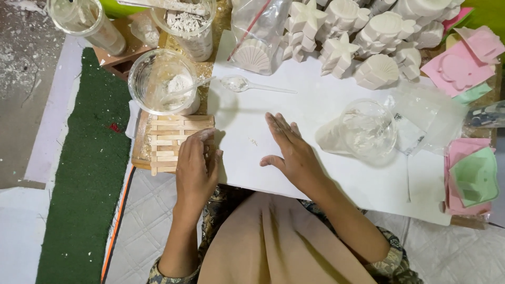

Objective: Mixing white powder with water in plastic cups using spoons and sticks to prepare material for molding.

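Note:
My left hand (195, 167) lies flat, palm down, on the near right corner of a small wooden slatted coaster (168, 138). My right hand (289, 152) rests flat with fingers together on a white sheet (315, 105) that covers the table. Neither hand holds anything. Just beyond the coaster stands a clear cup with white powder (163, 81) and a spoon in it. A clear plastic spoon (247, 84) lies on the sheet ahead of my right hand. A clear cup (368, 129) lies on its side to the right of that hand.
Several white plaster casts of stars and shells (357, 37) crowd the far edge, some in a clear bag (258, 37). Pink and green moulds (471, 173) lie at the right. Two more clear cups (87, 21) stand far left. A green mat (89, 168) runs down the left.

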